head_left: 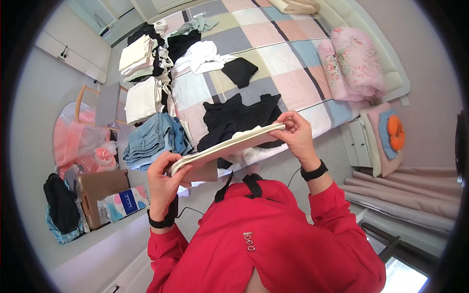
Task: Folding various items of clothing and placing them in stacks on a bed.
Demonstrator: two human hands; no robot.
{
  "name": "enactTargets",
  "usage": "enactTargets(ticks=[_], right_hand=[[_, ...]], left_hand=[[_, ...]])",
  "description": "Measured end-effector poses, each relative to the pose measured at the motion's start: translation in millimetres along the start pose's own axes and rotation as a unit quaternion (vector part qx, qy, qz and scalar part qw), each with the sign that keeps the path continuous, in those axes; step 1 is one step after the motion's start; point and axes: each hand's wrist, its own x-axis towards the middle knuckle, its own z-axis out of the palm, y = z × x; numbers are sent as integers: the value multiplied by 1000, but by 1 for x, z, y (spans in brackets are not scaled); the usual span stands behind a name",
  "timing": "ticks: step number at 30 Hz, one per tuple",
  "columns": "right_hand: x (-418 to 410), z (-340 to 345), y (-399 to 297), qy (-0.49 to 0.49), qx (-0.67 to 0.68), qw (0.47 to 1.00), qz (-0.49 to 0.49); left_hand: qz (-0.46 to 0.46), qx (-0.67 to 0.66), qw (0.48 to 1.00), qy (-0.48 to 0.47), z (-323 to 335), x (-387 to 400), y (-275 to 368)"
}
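A cream folded cloth (pixel 227 144) is stretched level above the bed's near edge, seen nearly edge-on. My left hand (pixel 165 175) pinches its left end, and my right hand (pixel 295 133) grips the other end between thumb and fingers. A beige flap hangs beneath the cloth near my left hand. Behind it, a crumpled black garment (pixel 234 113) lies on the patchwork bedspread (pixel 253 58). Farther back are a folded black cloth (pixel 240 71) and a loose white garment (pixel 201 55). Folded jeans (pixel 157 139) are stacked left of the held cloth.
Stacks of folded white (pixel 143 100) and cream clothes (pixel 135 55) line the bed's left side. A chair (pixel 108 104) and a brown suitcase (pixel 99 197) stand at left. Rolled pink floral quilts (pixel 357 66) lie by the headboard; a white nightstand (pixel 353 144) is at right.
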Motion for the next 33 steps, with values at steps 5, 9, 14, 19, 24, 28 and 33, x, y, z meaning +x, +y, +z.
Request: enactTargets(ticks=[5, 9, 14, 19, 24, 28, 33], right_hand=[[-1, 3, -10, -5, -36, 999, -31], [-6, 2, -30, -23, -92, 995, -17], [-8, 5, -72, -2, -340, 918, -203], [-12, -6, -84, 69, -344, 905, -243], [-41, 14, -106, 22, -351, 885, -306], [-54, 25, -122, 64, -313, 872, -369], [-48, 11, -138, 101, -343, 836, -417]], left_hand=[[3, 12, 1000, 2, 3, 2, -8], [43, 42, 998, 12, 9, 6, -7], [55, 53, 996, -50, 24, 1, -12], [66, 5, 983, -171, 49, -9, -4], [119, 21, 984, -133, 49, 1, -11], [98, 45, 978, -177, 71, 3, -40], [100, 88, 976, -173, 84, 0, -64]])
